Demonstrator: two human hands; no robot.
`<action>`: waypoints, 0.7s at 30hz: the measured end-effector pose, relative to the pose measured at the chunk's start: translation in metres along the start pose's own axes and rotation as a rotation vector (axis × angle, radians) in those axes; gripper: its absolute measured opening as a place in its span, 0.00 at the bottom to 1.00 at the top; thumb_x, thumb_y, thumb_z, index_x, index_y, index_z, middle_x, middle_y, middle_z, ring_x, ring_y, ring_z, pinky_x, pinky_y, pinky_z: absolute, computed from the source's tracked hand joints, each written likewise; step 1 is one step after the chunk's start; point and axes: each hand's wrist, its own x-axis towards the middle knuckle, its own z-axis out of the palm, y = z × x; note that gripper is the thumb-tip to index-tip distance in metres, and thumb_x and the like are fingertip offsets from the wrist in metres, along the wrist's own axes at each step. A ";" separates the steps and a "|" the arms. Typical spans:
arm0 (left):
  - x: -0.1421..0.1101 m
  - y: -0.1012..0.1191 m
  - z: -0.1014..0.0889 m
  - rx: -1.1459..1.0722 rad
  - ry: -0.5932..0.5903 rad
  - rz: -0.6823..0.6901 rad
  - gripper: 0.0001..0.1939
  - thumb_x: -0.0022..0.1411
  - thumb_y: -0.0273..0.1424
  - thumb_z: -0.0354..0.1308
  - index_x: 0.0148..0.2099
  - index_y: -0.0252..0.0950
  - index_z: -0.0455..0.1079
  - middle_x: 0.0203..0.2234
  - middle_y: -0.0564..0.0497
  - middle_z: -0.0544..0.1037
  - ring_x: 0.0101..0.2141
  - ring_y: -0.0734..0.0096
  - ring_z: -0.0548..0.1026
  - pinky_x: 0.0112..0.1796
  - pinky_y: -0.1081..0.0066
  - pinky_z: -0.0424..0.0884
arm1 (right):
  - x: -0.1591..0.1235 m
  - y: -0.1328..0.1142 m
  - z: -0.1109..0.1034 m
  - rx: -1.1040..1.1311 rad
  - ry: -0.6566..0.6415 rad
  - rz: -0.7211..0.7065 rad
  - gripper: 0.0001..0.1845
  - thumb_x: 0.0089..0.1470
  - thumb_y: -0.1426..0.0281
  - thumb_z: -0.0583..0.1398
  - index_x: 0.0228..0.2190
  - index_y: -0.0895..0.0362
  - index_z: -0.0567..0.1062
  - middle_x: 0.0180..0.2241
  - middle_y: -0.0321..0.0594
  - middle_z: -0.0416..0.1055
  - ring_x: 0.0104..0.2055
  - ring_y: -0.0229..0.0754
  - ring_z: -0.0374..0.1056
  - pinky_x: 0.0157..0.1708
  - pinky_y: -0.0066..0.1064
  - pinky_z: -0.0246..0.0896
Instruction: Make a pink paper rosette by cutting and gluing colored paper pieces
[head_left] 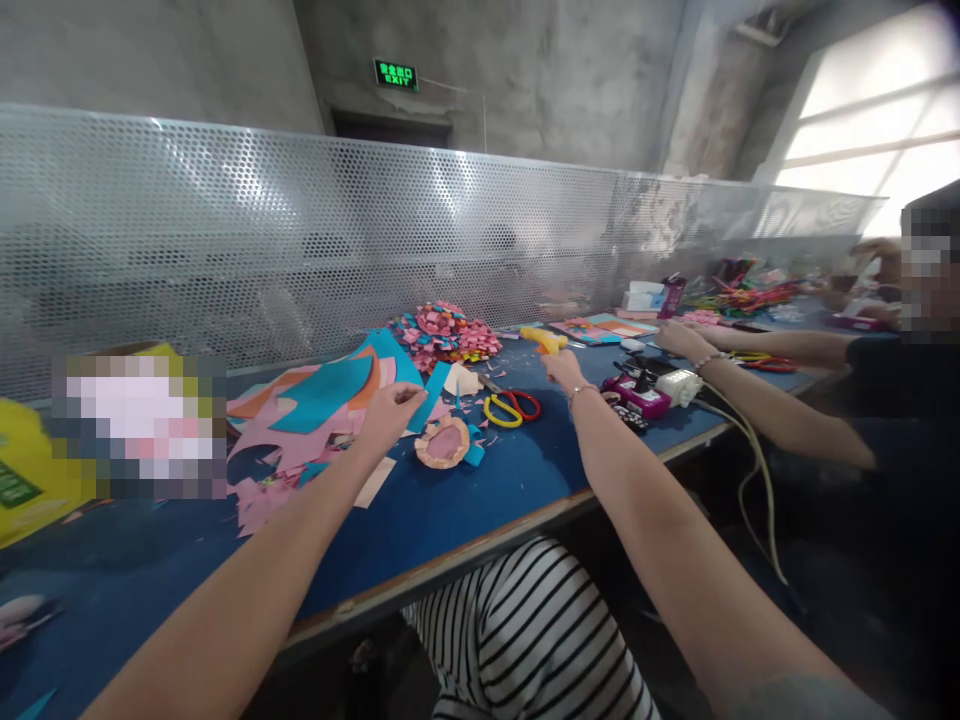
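A silvery perforated metal partition [300, 250] runs along a long blue-topped table [450, 510]. Behind it rise rough grey concrete walls [570, 80] bearing a green-lit rectangular exit sign [396, 75] (lettered in two scripts); a large pale window [877, 120] glows brightly at right.

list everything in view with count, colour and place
table: 1, blue top, across the middle
exit sign: 1, green lettering, back wall
perforated screen: 1, silver, behind table
window: 1, bright white, upper right
packaging: 1, yellow, far left
sheets: several, blue, pink, orange, left of centre
pile of pieces: 1, multicoloured, near screen
round piece: 1, pink with pale orange rim, centre
scissors: 1 pair nearby, yellow and red handles, right of round piece
glue gun: 1, yellow, beyond scissors
power strip: 1, white, right
co-worker: 1, dark clothing, right edge
left hand: 1, bare, by the sheets' right side
right hand: 1, bare, holding glue gun
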 end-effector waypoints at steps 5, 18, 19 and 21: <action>-0.003 0.005 -0.002 -0.036 0.000 -0.009 0.13 0.44 0.41 0.56 0.24 0.35 0.69 0.21 0.51 0.74 0.26 0.69 0.70 0.29 0.71 0.64 | -0.015 -0.028 0.014 0.099 0.024 -0.095 0.18 0.45 0.74 0.53 0.41 0.61 0.65 0.30 0.39 0.71 0.27 0.34 0.68 0.27 0.23 0.63; -0.004 0.006 -0.005 -0.031 0.046 -0.138 0.11 0.45 0.38 0.55 0.25 0.35 0.70 0.10 0.58 0.63 0.16 0.75 0.61 0.21 0.73 0.57 | -0.076 -0.074 0.030 -0.083 0.031 -0.442 0.24 0.44 0.55 0.59 0.40 0.56 0.67 0.39 0.47 0.71 0.42 0.49 0.67 0.39 0.35 0.61; -0.005 0.007 -0.005 -0.024 0.045 -0.134 0.11 0.45 0.38 0.55 0.24 0.35 0.69 0.10 0.58 0.64 0.17 0.74 0.62 0.21 0.73 0.57 | -0.076 -0.074 0.030 -0.101 0.039 -0.456 0.22 0.45 0.57 0.59 0.40 0.56 0.67 0.38 0.46 0.71 0.42 0.48 0.67 0.39 0.34 0.61; -0.006 0.009 -0.005 -0.014 0.040 -0.122 0.10 0.45 0.38 0.55 0.24 0.36 0.69 0.11 0.57 0.64 0.18 0.73 0.64 0.22 0.73 0.58 | -0.076 -0.074 0.031 -0.136 0.046 -0.490 0.19 0.46 0.60 0.58 0.40 0.57 0.68 0.37 0.46 0.71 0.41 0.47 0.67 0.38 0.33 0.61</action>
